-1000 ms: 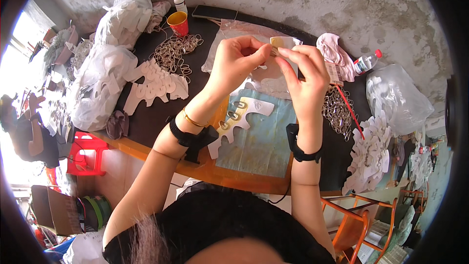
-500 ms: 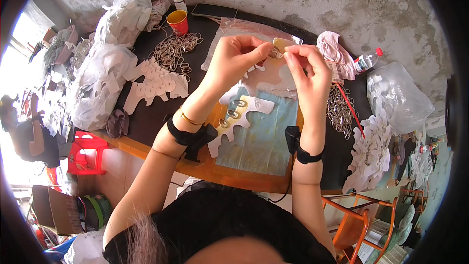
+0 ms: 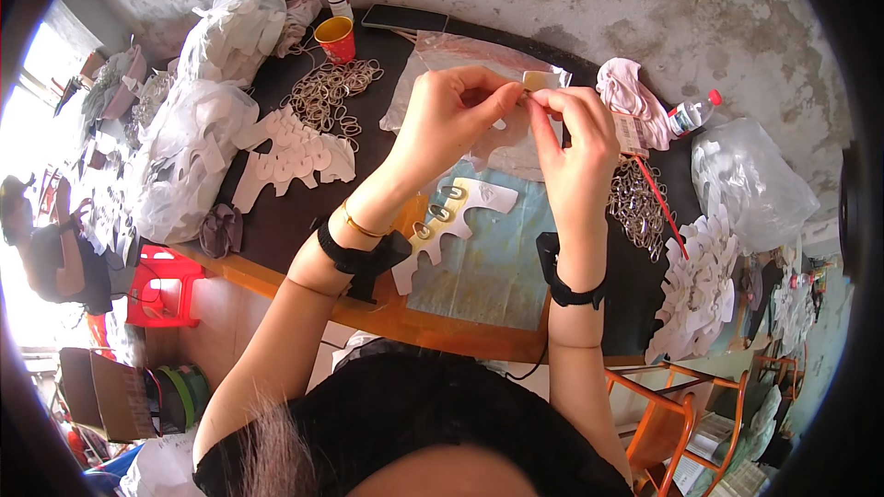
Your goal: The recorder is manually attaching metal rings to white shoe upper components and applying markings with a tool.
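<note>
My left hand and my right hand meet fingertip to fingertip above the far part of the work area. Both are closed in a pinch on a small metal ring, mostly covered by the fingers. Behind the fingertips stands a small yellowish and white piece. Nearer to me, a white scalloped strip lies partly on a blue sheet. Several oval metal buckles sit along its yellowish band. A clear plastic sheet spreads out beneath my hands.
Loose metal rings are heaped at the left by a red cup and white scalloped pieces. At the right are more metal rings, a red stick, a bottle and stacked white pieces. A person is at far left.
My fingertips have drawn closer together, covering most of the metal ring that showed between them before. The right hand has turned slightly inward.
</note>
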### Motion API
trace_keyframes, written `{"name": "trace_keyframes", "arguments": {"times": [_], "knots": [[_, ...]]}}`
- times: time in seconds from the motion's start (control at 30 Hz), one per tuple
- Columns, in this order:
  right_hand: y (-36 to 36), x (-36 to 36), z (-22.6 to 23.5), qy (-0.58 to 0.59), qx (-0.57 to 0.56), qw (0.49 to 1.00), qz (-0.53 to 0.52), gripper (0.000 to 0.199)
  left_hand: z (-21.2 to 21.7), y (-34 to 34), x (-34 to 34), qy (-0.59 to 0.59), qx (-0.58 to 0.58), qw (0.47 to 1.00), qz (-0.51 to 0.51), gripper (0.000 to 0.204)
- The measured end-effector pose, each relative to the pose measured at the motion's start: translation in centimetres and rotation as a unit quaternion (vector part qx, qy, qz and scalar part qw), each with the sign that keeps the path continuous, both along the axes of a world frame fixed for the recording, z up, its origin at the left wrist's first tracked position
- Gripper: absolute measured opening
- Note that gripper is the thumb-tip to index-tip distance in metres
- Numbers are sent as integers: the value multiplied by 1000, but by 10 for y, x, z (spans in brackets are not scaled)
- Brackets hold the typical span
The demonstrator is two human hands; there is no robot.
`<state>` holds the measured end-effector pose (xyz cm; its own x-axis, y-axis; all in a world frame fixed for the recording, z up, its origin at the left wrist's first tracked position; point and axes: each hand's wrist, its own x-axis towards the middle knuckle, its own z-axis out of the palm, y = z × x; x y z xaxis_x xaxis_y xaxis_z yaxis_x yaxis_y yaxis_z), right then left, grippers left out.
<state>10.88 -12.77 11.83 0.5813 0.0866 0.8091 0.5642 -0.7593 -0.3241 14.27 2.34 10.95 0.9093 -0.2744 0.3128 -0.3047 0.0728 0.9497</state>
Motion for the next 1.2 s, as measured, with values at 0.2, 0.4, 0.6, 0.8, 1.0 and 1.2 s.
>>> {"name": "trace_keyframes", "arguments": {"times": [0.2, 0.4, 0.6, 0.8, 1.0, 1.2], "knots": [[-3, 4, -2, 7, -14, 1000, 10, 18, 0, 0, -1, -37, 56, 997, 24, 19], [-8, 5, 0, -35, -73, 996, -25, 19, 3, 2, 0, -36, 90, 995, 12, 20], [-8, 10, -6, -42, -77, 996, -26, 18, -2, 3, 4, -21, 84, 996, -25, 20], [-8, 8, -2, -46, -71, 996, -11, 18, -4, 4, 8, 9, 47, 996, -72, 23], [-8, 8, 2, -39, -69, 997, 10, 17, -2, 4, 6, 36, -4, 994, -102, 27], [-9, 7, 1, -46, -78, 996, 1, 18, -1, -4, 0, 13, -11, 997, -76, 26]]}}
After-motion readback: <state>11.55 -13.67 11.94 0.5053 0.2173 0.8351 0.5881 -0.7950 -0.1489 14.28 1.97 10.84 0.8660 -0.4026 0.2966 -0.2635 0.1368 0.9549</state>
